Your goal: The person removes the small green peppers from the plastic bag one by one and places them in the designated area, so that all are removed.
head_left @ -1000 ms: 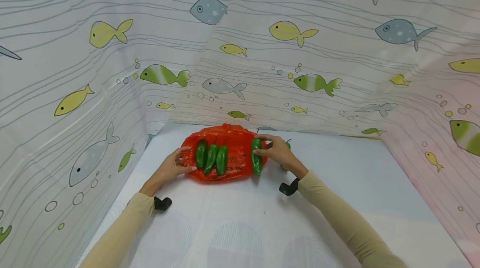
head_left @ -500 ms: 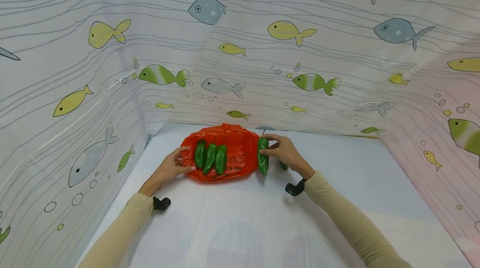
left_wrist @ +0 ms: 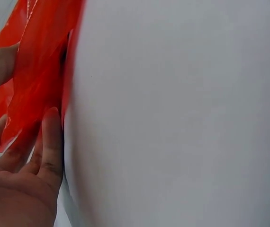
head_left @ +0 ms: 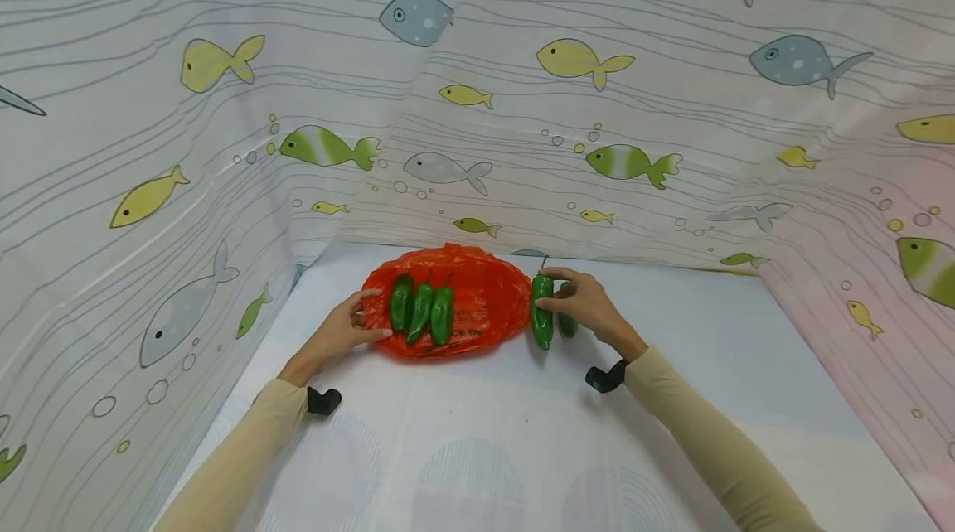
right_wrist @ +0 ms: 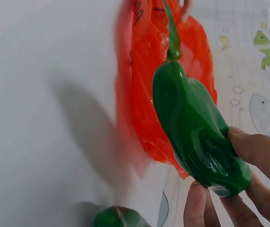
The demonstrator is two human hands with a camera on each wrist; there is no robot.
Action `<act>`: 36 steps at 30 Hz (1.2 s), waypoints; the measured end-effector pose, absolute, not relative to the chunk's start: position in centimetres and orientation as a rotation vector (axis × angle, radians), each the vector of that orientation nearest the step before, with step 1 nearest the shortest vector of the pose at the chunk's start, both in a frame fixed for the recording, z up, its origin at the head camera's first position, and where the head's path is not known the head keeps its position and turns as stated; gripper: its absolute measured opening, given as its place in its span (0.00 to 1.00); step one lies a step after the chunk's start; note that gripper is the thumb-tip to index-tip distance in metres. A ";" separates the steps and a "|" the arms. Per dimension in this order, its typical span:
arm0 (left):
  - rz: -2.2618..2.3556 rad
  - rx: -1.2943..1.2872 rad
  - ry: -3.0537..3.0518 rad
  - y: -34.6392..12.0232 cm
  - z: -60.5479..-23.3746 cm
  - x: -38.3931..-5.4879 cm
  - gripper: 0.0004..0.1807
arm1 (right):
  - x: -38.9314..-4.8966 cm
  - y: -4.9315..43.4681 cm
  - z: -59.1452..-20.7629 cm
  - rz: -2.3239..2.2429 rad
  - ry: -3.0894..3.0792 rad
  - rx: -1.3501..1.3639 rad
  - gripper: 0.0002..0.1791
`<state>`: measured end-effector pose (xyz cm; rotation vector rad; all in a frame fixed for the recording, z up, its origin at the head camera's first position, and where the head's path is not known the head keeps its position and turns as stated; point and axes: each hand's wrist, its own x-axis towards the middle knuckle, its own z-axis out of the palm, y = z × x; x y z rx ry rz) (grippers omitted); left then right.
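My right hand (head_left: 584,302) pinches a long green chili pepper (head_left: 542,312) between thumb and fingers, just past the right edge of a red plastic bag (head_left: 485,292). In the right wrist view the glossy pepper (right_wrist: 187,118) hangs above the white surface and casts a shadow on it. My left hand (head_left: 341,335) rests at the bag's left edge, fingers spread; in the left wrist view its fingertips touch the red plastic (left_wrist: 40,71). On the bag, three green peppers (head_left: 421,312) lie side by side. Another pepper (head_left: 568,318) lies to the right, partly hidden by my right hand.
The white tabletop (head_left: 477,432) stretches in front of the bag and to its right. Fish-patterned sheeting (head_left: 477,126) rises as walls at the back and on both sides. A black wrist mount (head_left: 606,376) sticks out from the right wrist.
My right hand has carried the pepper rightward, from over the bag's right side to beyond its edge. The left hand and the three peppers have stayed in place.
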<state>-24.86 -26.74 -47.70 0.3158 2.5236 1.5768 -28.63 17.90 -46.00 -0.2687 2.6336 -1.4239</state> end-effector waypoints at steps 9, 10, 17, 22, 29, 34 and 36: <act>1.592 0.313 2.502 -26.5 -47.5 -25.0 0.41 | -28.4 19.8 -46.1 -1.456 2.620 -0.236 0.34; 1.596 0.313 2.500 -26.5 -47.5 -25.0 0.41 | -28.4 19.9 -46.1 -1.466 2.615 -0.229 0.34; 1.599 0.318 2.505 -26.6 -47.8 -24.8 0.41 | -28.3 21.0 -46.4 -1.489 2.619 -0.234 0.35; 1.628 0.329 2.482 -26.8 -48.3 -24.8 0.41 | -28.1 21.6 -46.5 -1.485 2.624 -0.205 0.36; 1.627 0.329 2.477 -27.0 -48.5 -25.1 0.41 | -28.0 22.7 -46.6 -1.481 2.647 -0.202 0.36; 1.619 0.327 2.478 -27.0 -48.5 -25.1 0.41 | -27.8 23.4 -46.6 -1.499 2.639 -0.207 0.37; 1.614 0.328 2.475 -27.0 -48.5 -25.1 0.42 | -27.6 23.7 -46.6 -1.505 2.641 -0.206 0.38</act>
